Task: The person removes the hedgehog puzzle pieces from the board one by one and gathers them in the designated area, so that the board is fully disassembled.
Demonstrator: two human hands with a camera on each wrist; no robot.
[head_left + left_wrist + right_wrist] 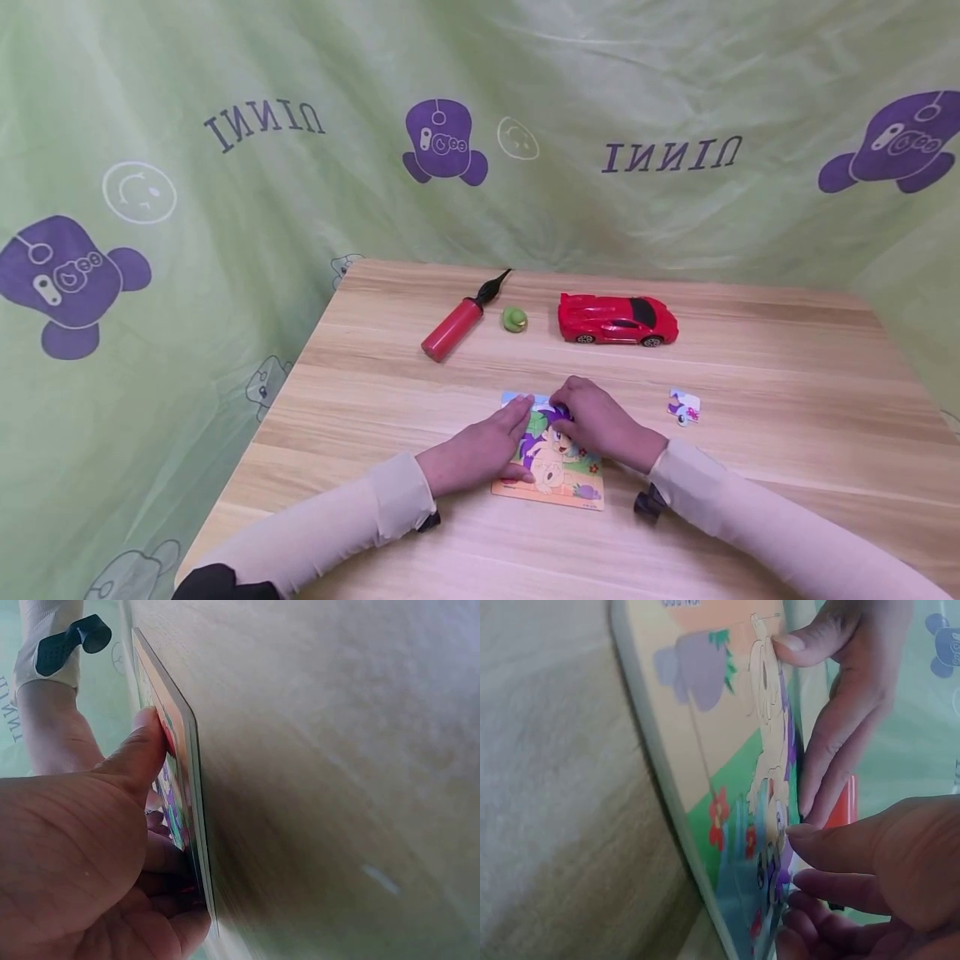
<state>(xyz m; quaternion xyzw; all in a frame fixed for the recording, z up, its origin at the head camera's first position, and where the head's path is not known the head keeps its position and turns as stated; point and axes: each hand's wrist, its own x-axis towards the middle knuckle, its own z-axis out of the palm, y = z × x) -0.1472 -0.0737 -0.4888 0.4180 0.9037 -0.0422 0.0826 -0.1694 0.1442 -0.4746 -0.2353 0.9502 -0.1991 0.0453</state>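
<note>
A jigsaw puzzle (566, 492) with a cartoon picture lies on the table; its thick board edge shows in the left wrist view. My left hand (474, 450) rests along its left side, fingers stretched toward the top and thumb on the lower part. In the left wrist view, the thumb (146, 742) presses near the front edge. My right hand (600, 422) is over the puzzle's upper right, its thumb and fingers pinching a puzzle piece (771, 874) slightly tilted above the board. The fingers hide much of that piece in the head view.
One loose puzzle piece (684, 407) lies right of the right hand. Farther back are a red hand pump (453, 329) with a black nozzle, a small green toy (514, 319) and a red toy car (617, 320). A green printed curtain (525, 217) hangs behind the table.
</note>
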